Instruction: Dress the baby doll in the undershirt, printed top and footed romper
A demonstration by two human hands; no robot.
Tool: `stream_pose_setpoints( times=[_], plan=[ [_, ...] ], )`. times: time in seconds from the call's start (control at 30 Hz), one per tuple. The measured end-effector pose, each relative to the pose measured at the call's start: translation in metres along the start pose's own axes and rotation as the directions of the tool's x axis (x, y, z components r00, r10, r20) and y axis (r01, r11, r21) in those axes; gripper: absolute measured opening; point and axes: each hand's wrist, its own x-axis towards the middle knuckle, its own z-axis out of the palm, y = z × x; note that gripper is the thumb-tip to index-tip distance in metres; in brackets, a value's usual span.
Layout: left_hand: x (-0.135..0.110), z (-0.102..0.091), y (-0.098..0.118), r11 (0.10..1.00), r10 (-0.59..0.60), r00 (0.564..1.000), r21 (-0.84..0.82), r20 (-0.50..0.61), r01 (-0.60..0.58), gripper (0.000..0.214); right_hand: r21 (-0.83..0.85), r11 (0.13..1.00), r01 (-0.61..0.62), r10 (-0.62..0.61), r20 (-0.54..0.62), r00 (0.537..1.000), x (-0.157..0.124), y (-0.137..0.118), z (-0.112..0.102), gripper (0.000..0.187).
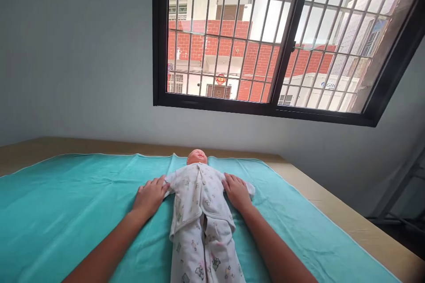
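Observation:
A baby doll [197, 156] lies on its back, head toward the wall, on a turquoise sheet [109, 212]. It wears a white printed jacket [199, 190] and matching white printed trousers [206, 256]. At the doll's arm on the left side, my left hand [150, 196] is closed around the sleeve, hiding its end. My right hand [237, 191] is closed over the other sleeve, whose cuff [250, 189] shows beyond my fingers. Below its tie, the jacket front parts slightly at the bottom hem.
The sheet covers a pale wooden surface [318, 194] whose edge runs down the right side. Behind stands a grey wall [76, 53] with a black-framed, barred window [279, 101]. Dark metal framework [398, 190] is at the far right.

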Motion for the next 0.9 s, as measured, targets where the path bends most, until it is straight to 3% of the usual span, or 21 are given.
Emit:
stream_pose_setpoints(
  times=[0.1,0.2,0.33,0.47,0.57,0.7,0.8,0.9],
  plan=[
    [-0.024,-0.012,-0.037,0.998,-0.049,0.997,0.046,0.063,0.046,0.047,-0.088,0.995,-0.054,0.059,0.061,0.996,-0.011,0.033,-0.01,0.04],
    [-0.039,-0.021,-0.058,0.991,-0.13,0.991,0.027,0.04,0.129,0.048,-0.085,0.994,-0.072,0.078,0.076,0.994,-0.018,0.058,-0.018,0.037],
    [-0.041,-0.025,-0.065,0.966,-0.249,0.968,-0.076,-0.009,0.248,0.047,-0.158,0.957,-0.244,0.241,-0.039,0.97,-0.024,0.072,-0.026,0.039],
    [-0.034,-0.028,-0.06,0.846,-0.347,0.937,-0.416,0.043,0.333,0.047,-0.162,0.902,-0.4,0.404,-0.011,0.915,-0.024,0.071,-0.026,0.047],
    [-0.032,-0.031,-0.055,0.725,-0.361,0.931,-0.609,0.061,0.321,0.057,-0.032,0.933,-0.358,0.358,-0.014,0.934,-0.021,0.067,-0.02,0.038],
    [-0.033,-0.032,-0.051,0.648,-0.339,0.939,-0.707,0.064,0.282,0.063,0.239,0.941,-0.24,0.272,-0.113,0.955,-0.016,0.067,-0.013,0.031],
    [-0.033,-0.033,-0.05,0.581,-0.381,0.925,-0.776,0.006,0.244,0.056,0.434,0.876,-0.208,0.313,-0.185,0.932,-0.014,0.073,-0.012,0.035],
    [-0.032,-0.033,-0.051,0.448,-0.476,0.879,-0.867,-0.024,0.219,0.048,0.605,0.765,-0.22,0.421,-0.21,0.882,-0.012,0.086,-0.014,0.04]
  ],
)
